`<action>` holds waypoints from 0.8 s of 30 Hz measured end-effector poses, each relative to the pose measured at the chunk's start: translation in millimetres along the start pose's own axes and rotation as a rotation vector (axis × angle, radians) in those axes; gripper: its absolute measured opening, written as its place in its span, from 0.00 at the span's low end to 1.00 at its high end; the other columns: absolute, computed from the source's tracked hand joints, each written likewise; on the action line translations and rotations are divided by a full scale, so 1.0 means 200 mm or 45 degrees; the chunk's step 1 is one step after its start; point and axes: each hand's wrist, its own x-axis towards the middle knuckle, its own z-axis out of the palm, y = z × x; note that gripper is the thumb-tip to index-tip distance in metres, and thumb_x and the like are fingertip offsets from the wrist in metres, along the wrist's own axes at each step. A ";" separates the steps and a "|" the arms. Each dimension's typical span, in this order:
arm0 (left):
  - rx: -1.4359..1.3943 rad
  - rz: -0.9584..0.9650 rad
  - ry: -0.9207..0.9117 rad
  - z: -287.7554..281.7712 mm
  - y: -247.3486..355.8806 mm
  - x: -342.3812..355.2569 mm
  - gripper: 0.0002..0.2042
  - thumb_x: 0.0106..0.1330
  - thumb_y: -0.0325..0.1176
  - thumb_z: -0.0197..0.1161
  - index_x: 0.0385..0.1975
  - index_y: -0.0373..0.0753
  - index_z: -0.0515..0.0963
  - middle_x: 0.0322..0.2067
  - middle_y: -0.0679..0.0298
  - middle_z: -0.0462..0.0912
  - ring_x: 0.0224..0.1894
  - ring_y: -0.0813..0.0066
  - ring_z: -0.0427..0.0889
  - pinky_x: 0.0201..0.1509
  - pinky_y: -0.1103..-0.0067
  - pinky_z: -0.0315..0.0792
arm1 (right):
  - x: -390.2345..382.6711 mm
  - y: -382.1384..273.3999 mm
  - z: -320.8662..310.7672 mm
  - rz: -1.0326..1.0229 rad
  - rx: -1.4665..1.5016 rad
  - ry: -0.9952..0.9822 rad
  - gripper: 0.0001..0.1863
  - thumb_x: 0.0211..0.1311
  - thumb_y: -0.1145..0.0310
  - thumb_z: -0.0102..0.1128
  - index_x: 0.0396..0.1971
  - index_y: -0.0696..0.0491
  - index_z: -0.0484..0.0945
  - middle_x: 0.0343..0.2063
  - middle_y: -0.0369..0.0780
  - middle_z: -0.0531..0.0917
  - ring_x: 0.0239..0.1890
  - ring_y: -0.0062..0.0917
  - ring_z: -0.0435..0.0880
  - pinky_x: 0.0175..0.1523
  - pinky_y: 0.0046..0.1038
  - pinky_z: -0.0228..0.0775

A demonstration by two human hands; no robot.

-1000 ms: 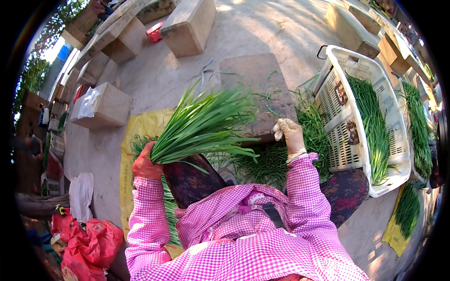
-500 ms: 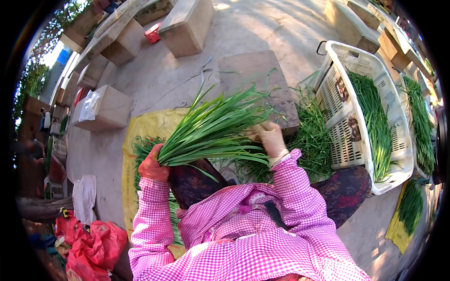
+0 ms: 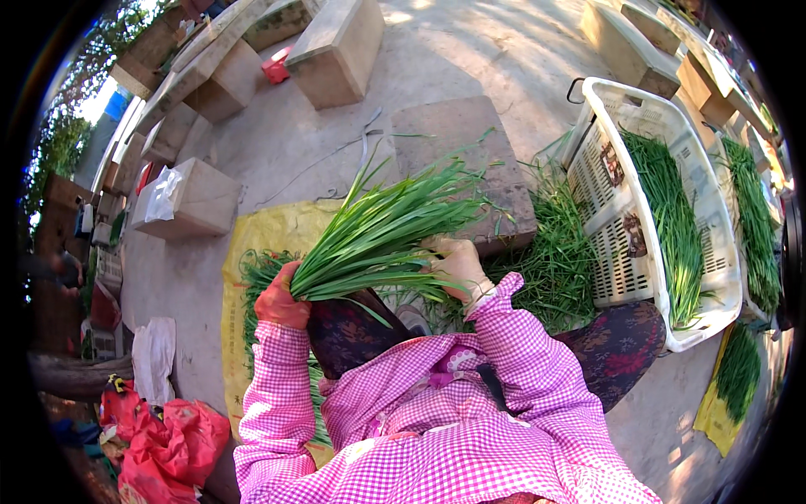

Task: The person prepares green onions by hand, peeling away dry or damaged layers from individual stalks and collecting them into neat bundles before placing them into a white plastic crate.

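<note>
A thick bunch of green chives [image 3: 378, 231] spreads out in front of me, leaf tips fanning to the upper right. Around its base end my left hand [image 3: 283, 301], in a reddish-orange glove, is closed. My right hand [image 3: 460, 267], in a pale glove, is at the right side of the bunch with its fingers curled in on some of the leaves. Part of those fingers is hidden by the leaves. Below and beyond the right hand lies a heap of loose chives [image 3: 556, 265] on the ground.
A low board-like block [image 3: 453, 134] stands ahead. At right is a white plastic crate [image 3: 606, 244] holding chives. A yellow sack [image 3: 239, 294] lies under more chives at left. Red plastic bags [image 3: 180, 445] lie at lower left; concrete blocks [image 3: 336, 59] stand farther off.
My right hand has moved left and slightly down, in from the leaf tips against the bunch's side. My left hand keeps its grip on the base.
</note>
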 end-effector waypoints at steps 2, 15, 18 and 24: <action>0.005 -0.041 -0.084 -0.01 0.03 -0.01 0.19 0.51 0.33 0.65 0.45 0.53 0.76 0.35 0.60 0.83 0.39 0.59 0.82 0.42 0.71 0.75 | -0.02 -0.08 -0.05 0.398 0.487 0.006 0.13 0.58 0.65 0.63 0.35 0.60 0.82 0.27 0.36 0.84 0.27 0.23 0.81 0.32 0.23 0.73; -0.694 -0.245 0.010 0.26 -0.48 0.09 0.28 0.47 0.30 0.72 0.51 0.37 0.73 0.36 0.62 0.84 0.40 0.75 0.83 0.46 0.79 0.75 | 0.01 -0.10 -0.59 0.250 0.626 0.347 0.12 0.64 0.66 0.57 0.42 0.58 0.79 0.33 0.34 0.83 0.36 0.17 0.80 0.45 0.20 0.73; -0.593 -0.211 -0.047 0.23 -0.50 0.08 0.29 0.46 0.31 0.73 0.52 0.38 0.72 0.37 0.62 0.84 0.40 0.74 0.83 0.47 0.79 0.75 | 0.06 -0.18 -0.50 0.170 0.648 0.165 0.13 0.62 0.68 0.61 0.44 0.57 0.79 0.32 0.32 0.82 0.36 0.14 0.78 0.43 0.17 0.70; -0.446 -0.315 -0.058 0.10 -0.27 0.04 0.32 0.43 0.32 0.75 0.53 0.39 0.71 0.38 0.61 0.84 0.40 0.72 0.83 0.48 0.78 0.75 | 0.07 -0.20 -0.30 -0.005 0.258 0.052 0.19 0.55 0.62 0.67 0.47 0.51 0.79 0.36 0.40 0.85 0.35 0.20 0.82 0.39 0.23 0.73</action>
